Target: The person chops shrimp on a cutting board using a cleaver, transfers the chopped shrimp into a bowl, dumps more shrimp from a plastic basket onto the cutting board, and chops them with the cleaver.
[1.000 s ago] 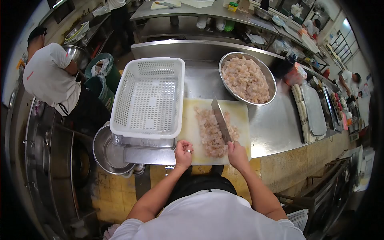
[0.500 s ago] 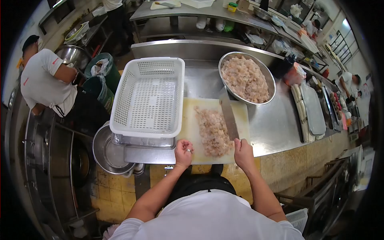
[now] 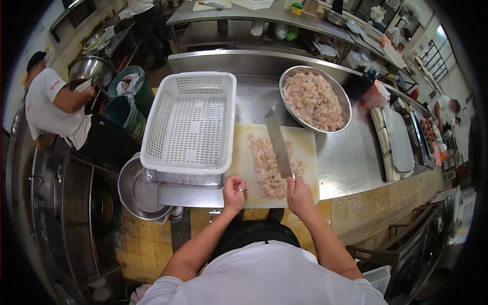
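Note:
My right hand is wrapped round the handle of a long, broad-bladed knife. The blade slants across a pile of pale pink chopped raw meat, possibly shrimp, and its tip points away from me. Under the pile lies a whitish-yellow cutting board. Curled into a loose fist, my left hand rests at the board's near left corner, a ring on one finger and nothing visible in it. Beyond the board's far right corner stands a steel bowl heaped with similar pale pieces.
A white perforated basket sits left of the board, over a metal tray. Below it at the left is a steel pot. A cloth and tray stack lies on the right. A co-worker stands at left beside green bins.
My right hand and the knife have moved left, from the pile's right edge to over its middle. My left hand stays put. The co-worker at left has raised a forearm.

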Demonstrator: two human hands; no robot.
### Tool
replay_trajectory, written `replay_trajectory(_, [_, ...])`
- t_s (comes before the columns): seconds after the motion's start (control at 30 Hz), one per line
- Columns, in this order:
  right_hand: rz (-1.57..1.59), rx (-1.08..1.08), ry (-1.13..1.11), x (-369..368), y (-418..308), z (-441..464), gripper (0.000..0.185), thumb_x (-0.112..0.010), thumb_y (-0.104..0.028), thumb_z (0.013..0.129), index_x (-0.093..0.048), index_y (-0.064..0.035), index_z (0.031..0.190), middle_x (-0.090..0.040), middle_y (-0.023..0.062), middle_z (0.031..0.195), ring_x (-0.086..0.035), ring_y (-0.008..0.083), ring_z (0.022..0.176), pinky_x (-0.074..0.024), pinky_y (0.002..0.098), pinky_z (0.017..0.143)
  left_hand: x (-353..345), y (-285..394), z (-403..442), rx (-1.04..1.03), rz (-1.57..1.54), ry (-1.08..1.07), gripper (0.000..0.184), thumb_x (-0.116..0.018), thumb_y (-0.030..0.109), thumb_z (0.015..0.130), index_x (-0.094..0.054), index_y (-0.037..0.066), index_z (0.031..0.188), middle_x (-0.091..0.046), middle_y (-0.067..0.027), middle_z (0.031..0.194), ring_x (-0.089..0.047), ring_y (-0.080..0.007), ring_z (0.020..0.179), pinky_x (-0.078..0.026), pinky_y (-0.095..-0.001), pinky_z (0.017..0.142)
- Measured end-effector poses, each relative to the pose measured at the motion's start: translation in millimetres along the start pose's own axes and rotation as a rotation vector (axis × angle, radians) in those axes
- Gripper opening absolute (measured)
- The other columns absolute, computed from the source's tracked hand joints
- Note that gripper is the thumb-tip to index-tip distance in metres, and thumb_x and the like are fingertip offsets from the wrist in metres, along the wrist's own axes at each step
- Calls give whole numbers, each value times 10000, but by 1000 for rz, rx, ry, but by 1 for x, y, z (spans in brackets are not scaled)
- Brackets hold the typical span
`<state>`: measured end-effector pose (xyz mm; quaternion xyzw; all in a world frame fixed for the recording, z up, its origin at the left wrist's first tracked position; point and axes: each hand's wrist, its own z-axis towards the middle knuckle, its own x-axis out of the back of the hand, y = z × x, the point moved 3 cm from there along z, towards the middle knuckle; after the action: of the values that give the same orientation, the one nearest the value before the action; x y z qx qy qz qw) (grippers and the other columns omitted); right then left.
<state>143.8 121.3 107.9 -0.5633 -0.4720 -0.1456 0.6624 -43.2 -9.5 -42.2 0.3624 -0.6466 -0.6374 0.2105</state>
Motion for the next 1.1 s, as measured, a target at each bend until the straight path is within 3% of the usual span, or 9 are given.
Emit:
replay_trajectory(0.07, [-53, 6, -76, -32, 21, 0, 419, -549, -339, 1090, -631, 55, 971, -677, 374, 915, -648, 589, 881, -500, 646, 780, 1, -3, 1, -18, 19, 10, 92, -600, 0, 1012, -543, 23, 1081, -639, -38, 915, -650, -103, 736, -556, -262, 657])
replay_trajectory(0.3, [-4, -29, -87, 9, -24, 0, 431, -542, -346, 1094, -626, 56, 963, -678, 359, 870, -651, 583, 867, -502, 635, 754, -1, 4, 0, -32, 48, 12, 87, -591, -11, 1016, -548, 18, 1086, -638, -39, 910, -649, -102, 729, -560, -265, 662])
replay_trajectory(0.4, [-27, 58, -13, -21, -3, -3, 436, -539, -343, 1097, -621, 58, 943, -674, 349, 842, -652, 578, 854, -503, 629, 752, 1, 3, -1, -26, 55, 15, 88, -591, -12, 1016, -549, 20, 1087, -638, -41, 917, -650, -103, 730, -561, -267, 669])
replay_trajectory(0.5, [-23, 51, -80, -43, 23, 1, 442, -542, -347, 1101, -621, 59, 943, -653, 348, 815, -635, 573, 807, -481, 605, 705, 0, -4, 5, -16, 31, 17, 93, -589, -16, 1013, -549, 22, 1088, -639, -44, 921, -653, -108, 735, -561, -269, 679])
replay_trajectory(0.7, [15, 13, -83, -1, -32, -11, 455, -545, -350, 1089, -650, 73, 960, -671, 370, 840, -659, 577, 820, -510, 642, 750, 1, -5, 1, -23, 47, 9, 93, -596, -15, 1009, -554, 21, 1084, -646, -46, 929, -661, -114, 745, -561, -272, 689])
replay_trajectory(0.8, [-21, 68, -105, -46, -2, -11, 413, -556, -334, 1094, -627, 47, 951, -654, 350, 819, -642, 566, 819, -483, 606, 707, 2, -5, 1, 2, 32, 8, 99, -596, -22, 1004, -555, 21, 1083, -652, -51, 929, -665, -116, 747, -563, -274, 689])
replay_trajectory(0.9, [-63, -34, -130, -38, -5, -10, 420, -561, -331, 1090, -626, 52, 931, -656, 355, 825, -646, 565, 826, -487, 608, 712, 2, 0, 0, 30, 26, 23, 106, -593, -32, 1001, -554, 21, 1084, -655, -54, 927, -665, -116, 745, -564, -276, 685])
replay_trajectory(1.1, [-13, 30, -148, -14, -27, -20, 435, -540, -346, 1093, -630, 64, 978, -672, 367, 846, -657, 578, 828, -509, 634, 738, 3, 0, 0, -31, 58, -4, 103, -597, -22, 1009, -552, 23, 1090, -651, -51, 931, -662, -108, 730, -559, -268, 650])
